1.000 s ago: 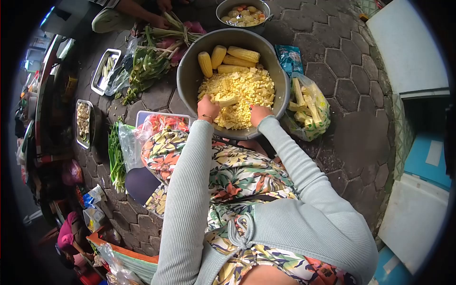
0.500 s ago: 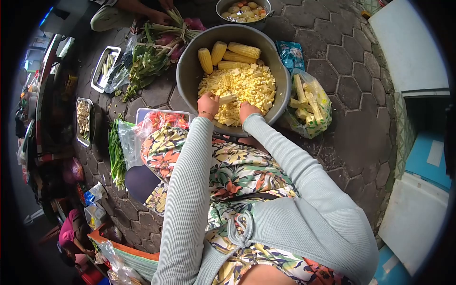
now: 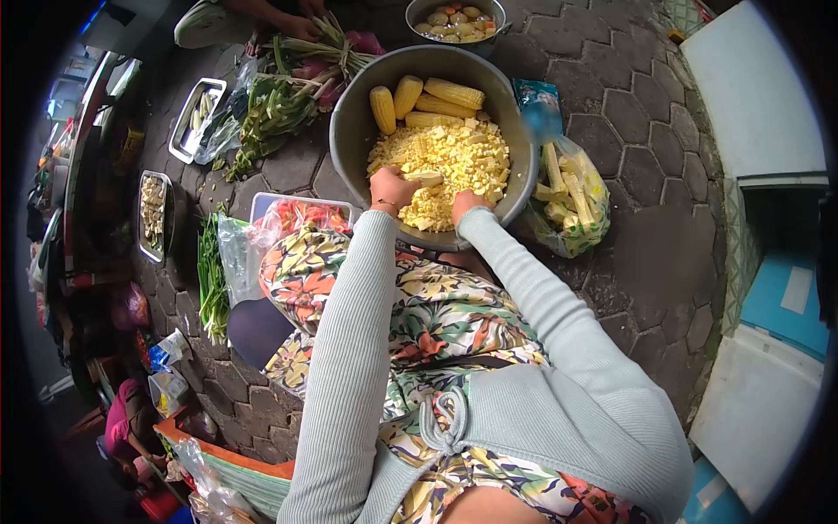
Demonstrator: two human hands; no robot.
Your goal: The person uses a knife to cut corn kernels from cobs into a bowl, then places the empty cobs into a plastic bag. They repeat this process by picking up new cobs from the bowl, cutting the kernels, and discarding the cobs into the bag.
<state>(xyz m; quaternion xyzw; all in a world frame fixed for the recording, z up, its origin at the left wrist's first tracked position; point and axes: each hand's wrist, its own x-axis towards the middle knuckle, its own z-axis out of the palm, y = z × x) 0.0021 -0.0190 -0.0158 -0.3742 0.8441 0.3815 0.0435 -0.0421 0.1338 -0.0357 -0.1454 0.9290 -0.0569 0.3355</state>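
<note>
On the dark hexagonal paving [image 3: 624,113] before you sits a round grey plastic basin [image 3: 348,144], just beside a clear printed plastic bag [image 3: 595,225] of pale cobs. Inside the basin, a heap of cut yellow corn [image 3: 476,159] lies below whole yellow corn cobs [image 3: 454,93]. Your left hand [image 3: 393,189] pinches a pale corn piece [image 3: 427,178] above the heap; your right hand [image 3: 470,206] is near, its grip hidden, so its state cannot be told.
</note>
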